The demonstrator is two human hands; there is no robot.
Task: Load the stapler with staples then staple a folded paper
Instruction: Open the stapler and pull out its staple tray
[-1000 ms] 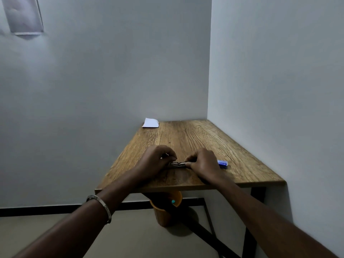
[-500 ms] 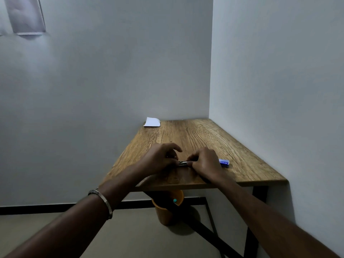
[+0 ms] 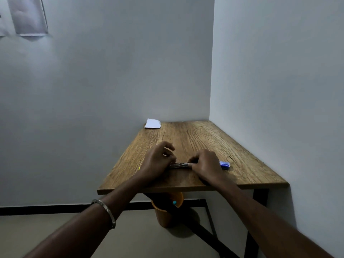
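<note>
Stapler (image 3: 179, 165) held flat near front edge of table (image 3: 204, 138), long axis left-right; ends pinched by left hand (image 3: 158, 161) and right hand (image 3: 205, 164); folded paper (image 3: 152, 123) lies at far left corner, left hand nearer.

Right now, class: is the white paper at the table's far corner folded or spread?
Cannot tell for sure: the white paper lies flat and small on the table, too distant to show a crease.

Wooden table (image 3: 195, 138) set into a room corner. Both hands work near its front edge — left hand (image 3: 158, 162) and right hand (image 3: 205, 164) each grip an end of a metal stapler (image 3: 178, 165) lying flat. Blue staple box (image 3: 224, 165) just beside the right hand, at 3 o'clock. Folded paper (image 3: 152, 123) at the far-left corner, roughly 11 o'clock, well apart. Orange bin (image 3: 165, 211) under the table.
</note>
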